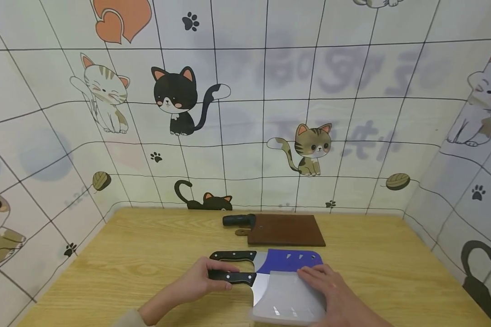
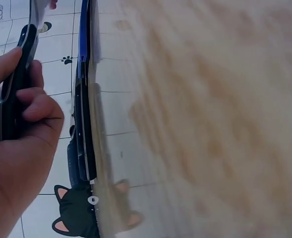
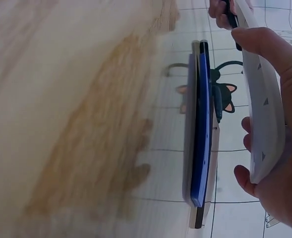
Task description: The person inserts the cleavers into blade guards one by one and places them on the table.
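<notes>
In the head view a cleaver with a black riveted handle [image 1: 243, 278] is held level above the table, its blade inside a translucent white blade cover [image 1: 288, 297]. My left hand [image 1: 192, 284] grips the handle, thumb on the near side and fingers behind. The right hand [image 1: 339, 295] holds the cover by its right end, thumb and fingers on opposite faces in the right wrist view. Bare steel [image 1: 260, 287] shows between handle and cover. Just beyond lies a second black-handled cleaver [image 1: 233, 255] on the table, with a blue blade cover [image 1: 279, 260].
Farther back on the wooden table [image 1: 155, 245] lies a brown rectangular board [image 1: 288, 229] with a small brown tab at its left. A black cylindrical handle [image 1: 238, 220] lies at its upper left corner. Tiled cat-print sheeting [image 1: 245, 113] encloses the back and sides.
</notes>
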Available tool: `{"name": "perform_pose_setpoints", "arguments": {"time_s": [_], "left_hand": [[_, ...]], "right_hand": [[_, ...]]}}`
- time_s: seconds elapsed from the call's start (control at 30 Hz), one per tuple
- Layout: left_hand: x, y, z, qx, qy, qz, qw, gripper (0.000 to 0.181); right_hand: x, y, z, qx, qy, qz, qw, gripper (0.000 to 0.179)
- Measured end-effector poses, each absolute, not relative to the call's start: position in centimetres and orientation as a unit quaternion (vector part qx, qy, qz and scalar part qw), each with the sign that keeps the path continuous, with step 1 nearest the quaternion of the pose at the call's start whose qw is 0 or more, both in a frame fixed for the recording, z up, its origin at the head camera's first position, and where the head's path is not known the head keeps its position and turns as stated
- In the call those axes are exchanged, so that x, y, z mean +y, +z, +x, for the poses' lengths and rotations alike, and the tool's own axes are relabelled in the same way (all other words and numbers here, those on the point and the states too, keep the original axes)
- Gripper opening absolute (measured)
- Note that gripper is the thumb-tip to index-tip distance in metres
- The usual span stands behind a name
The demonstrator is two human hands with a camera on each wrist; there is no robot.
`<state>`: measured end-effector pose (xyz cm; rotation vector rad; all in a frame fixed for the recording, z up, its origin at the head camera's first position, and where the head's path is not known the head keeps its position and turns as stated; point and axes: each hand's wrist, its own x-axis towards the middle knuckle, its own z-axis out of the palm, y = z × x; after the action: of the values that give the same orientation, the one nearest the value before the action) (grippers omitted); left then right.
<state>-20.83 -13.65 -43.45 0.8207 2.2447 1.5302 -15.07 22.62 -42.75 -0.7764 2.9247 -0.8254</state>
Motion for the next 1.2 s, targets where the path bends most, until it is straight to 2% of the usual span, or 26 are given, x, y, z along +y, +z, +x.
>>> {"name": "perform_pose_setpoints", "arguments": {"time_s": [0.3, 0.47, 0.6, 0.83, 1.07, 1.2], "left_hand": [[-14.2, -44.0, -21.0, 0.795, 0.489, 0.323, 0.153, 0.033], [-14.9, -44.1, -21.1, 0.794, 0.475, 0.341, 0.167, 0.032], [-15.1, -44.1, -21.1, 0.791, 0.474, 0.341, 0.184, 0.031], [-15.1, -44.1, -20.9, 0.793, 0.466, 0.349, 0.178, 0.03], [-15.0, -44.2, -20.9, 0.807, 0.455, 0.332, 0.177, 0.031], [-15.0, -44.2, -21.0, 0.812, 0.459, 0.311, 0.183, 0.029]], "right_hand": [[22.8, -43.1, -15.4, 0.937, -0.246, -0.243, 0.057, 0.104], [23.1, -43.6, -15.3, 0.945, -0.192, -0.262, 0.046, 0.104], [23.1, -44.1, -15.2, 0.945, -0.146, -0.293, 0.015, 0.102], [22.8, -44.7, -15.3, 0.948, -0.111, -0.292, 0.054, 0.094], [22.9, -45.1, -15.6, 0.937, -0.072, -0.341, -0.005, 0.092], [23.0, -45.1, -15.7, 0.935, -0.074, -0.348, -0.013, 0.091]]}}
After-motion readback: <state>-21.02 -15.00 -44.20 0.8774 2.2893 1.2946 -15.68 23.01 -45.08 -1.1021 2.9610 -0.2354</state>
